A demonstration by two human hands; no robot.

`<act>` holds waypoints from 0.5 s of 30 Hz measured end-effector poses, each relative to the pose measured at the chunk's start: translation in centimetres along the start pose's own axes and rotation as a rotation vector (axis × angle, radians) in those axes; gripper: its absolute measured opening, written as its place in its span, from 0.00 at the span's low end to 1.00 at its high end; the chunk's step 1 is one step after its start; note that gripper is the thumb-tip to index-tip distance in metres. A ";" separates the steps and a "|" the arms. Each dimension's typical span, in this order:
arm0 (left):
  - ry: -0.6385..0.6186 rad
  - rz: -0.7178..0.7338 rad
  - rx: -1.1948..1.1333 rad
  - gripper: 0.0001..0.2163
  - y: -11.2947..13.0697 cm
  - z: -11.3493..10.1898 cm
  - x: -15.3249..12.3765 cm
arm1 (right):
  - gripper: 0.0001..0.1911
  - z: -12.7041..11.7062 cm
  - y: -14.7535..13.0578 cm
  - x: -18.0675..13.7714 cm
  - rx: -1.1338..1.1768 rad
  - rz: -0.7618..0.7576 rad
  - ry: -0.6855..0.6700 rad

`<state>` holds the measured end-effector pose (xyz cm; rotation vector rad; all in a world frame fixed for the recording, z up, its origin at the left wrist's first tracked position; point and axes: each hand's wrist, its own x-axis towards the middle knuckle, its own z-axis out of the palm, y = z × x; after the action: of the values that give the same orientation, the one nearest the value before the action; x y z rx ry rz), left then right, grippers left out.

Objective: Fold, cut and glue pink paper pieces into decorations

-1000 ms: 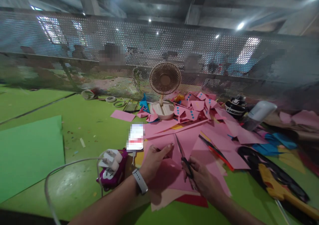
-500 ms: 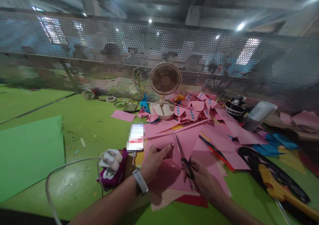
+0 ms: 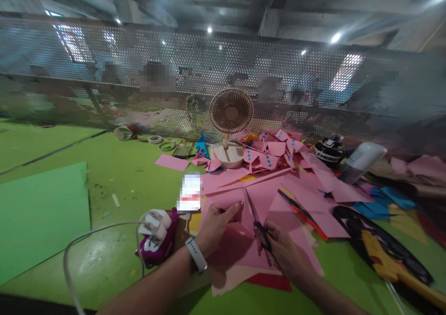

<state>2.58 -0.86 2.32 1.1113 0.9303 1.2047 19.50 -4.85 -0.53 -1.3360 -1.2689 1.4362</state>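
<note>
My left hand (image 3: 216,224) pinches the left part of a pink paper sheet (image 3: 240,247) that lies on the green table, thumb pointing toward the cut. My right hand (image 3: 284,252) is closed round the handles of black scissors (image 3: 257,219). Their blades point away from me into the pink sheet, between my two hands. A grey watch sits on my left wrist.
A small fan (image 3: 230,124) stands behind a heap of pink paper pieces with blue dots (image 3: 275,150). A purple device with a white plug and cable (image 3: 156,236) lies left of my hands. A large green sheet (image 3: 38,213) is far left; a yellow glue gun (image 3: 386,259) right.
</note>
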 end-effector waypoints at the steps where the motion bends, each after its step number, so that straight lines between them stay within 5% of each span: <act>1: 0.004 0.004 0.007 0.18 -0.1 0.0 0.0 | 0.24 0.0 -0.1 -0.1 -0.005 0.002 0.002; 15: 0.006 0.017 0.015 0.13 -0.2 -0.1 0.1 | 0.22 -0.1 0.4 0.1 0.011 0.038 0.017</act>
<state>2.54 -0.75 2.14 1.1305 0.9381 1.2177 19.60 -4.81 -0.93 -1.3692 -1.2287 1.4528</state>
